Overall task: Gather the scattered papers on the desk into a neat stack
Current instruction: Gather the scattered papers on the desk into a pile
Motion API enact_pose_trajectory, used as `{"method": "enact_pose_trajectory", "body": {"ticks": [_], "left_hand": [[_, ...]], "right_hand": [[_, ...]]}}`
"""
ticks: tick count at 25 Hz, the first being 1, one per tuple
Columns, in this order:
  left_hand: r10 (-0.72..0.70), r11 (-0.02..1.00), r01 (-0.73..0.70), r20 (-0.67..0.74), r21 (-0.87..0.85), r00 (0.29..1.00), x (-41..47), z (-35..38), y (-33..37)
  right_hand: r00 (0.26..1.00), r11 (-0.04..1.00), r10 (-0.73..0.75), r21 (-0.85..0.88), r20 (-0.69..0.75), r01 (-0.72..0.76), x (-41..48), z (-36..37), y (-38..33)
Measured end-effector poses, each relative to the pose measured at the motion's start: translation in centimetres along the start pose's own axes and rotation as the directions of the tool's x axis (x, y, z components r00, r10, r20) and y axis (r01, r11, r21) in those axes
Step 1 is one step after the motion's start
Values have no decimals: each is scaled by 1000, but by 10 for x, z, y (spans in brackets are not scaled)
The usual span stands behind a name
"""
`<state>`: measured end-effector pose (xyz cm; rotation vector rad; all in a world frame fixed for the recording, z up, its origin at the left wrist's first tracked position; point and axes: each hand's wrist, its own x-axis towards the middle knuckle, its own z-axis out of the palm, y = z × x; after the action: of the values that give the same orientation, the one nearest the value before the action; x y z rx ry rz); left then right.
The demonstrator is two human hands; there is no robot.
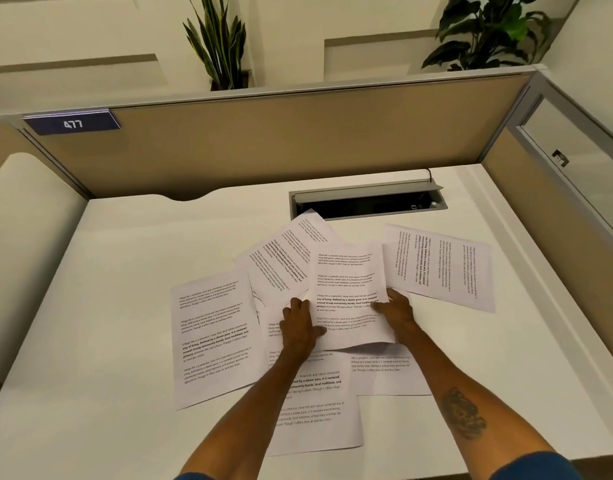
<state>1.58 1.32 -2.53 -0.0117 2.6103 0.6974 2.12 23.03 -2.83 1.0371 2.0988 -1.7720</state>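
Observation:
Several printed white sheets lie scattered and overlapping on a white desk (125,244). My left hand (300,323) and my right hand (395,311) each grip one side of a single sheet (348,289), lifted a little above the pile. One sheet (211,337) lies apart at the left, another (443,268) lies turned sideways at the right. A tilted sheet (284,258) sits behind the held one. Near me lie a sheet (315,410) under my left forearm and a sheet (384,375) partly hidden below the held one.
An open cable tray (367,202) is set into the desk just behind the papers. Tan partition walls (263,147) close the back and right sides. A label reading 477 (71,123) hangs at the upper left. Plants stand beyond the partition.

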Motion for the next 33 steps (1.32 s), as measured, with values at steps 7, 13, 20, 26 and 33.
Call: {"method": "enact_pose_trajectory", "body": {"ticks": [7,13,20,26,33], "left_hand": [[-122,924,67,-124,-377,985,2,-30,-10],[-140,558,135,67,-819,988,3,-64,-16],[-97,533,72,23,-843,995,-3,-85,-35],[-320,621,89,-149,-779,936,-16,-100,-84],[-664,738,577,-222,-351,714,-35,-114,-175]], "right_hand": [[991,971,14,234,130,-44,-4,-12,-5],[929,969,-48,243,367,-46,-16,-5,-14],[880,958,-137,288,454,0,-27,21,-33],[915,963,-132,270,381,27,-30,51,-37],[930,972,-54,231,364,-34,-29,68,-20]]}}
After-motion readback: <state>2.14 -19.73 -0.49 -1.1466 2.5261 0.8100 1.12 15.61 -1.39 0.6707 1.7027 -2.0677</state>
